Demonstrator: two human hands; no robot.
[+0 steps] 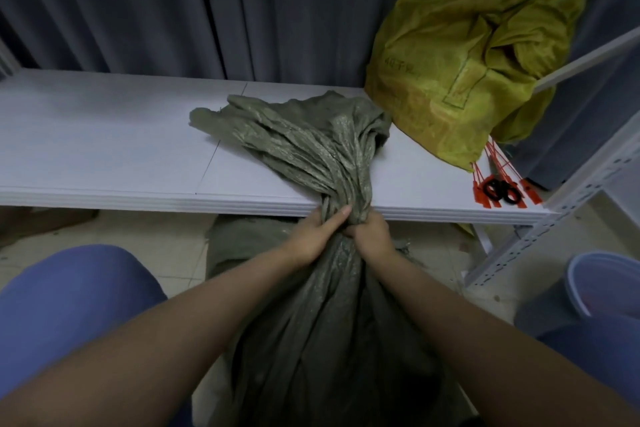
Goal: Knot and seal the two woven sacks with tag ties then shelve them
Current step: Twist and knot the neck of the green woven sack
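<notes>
A grey-green woven sack (322,322) stands on the floor between my knees. Its gathered neck rises to the front edge of the white shelf board (104,136), and its loose mouth fans out flat over the board. My left hand (317,236) and my right hand (370,231) both grip the bunched neck side by side, just below the board's edge. A yellow woven sack (460,59) sits on the right end of the board, its top folded over. Red tag ties (495,181) lie in a bundle at the board's front right corner, partly under the yellow sack.
Black rubber bands (502,189) lie on the tag ties. A perforated metal shelf post (540,229) stands at the right, with a blue bucket (602,284) on the floor beside it. A dark curtain (207,4) hangs behind the board. Tiled floor lies below.
</notes>
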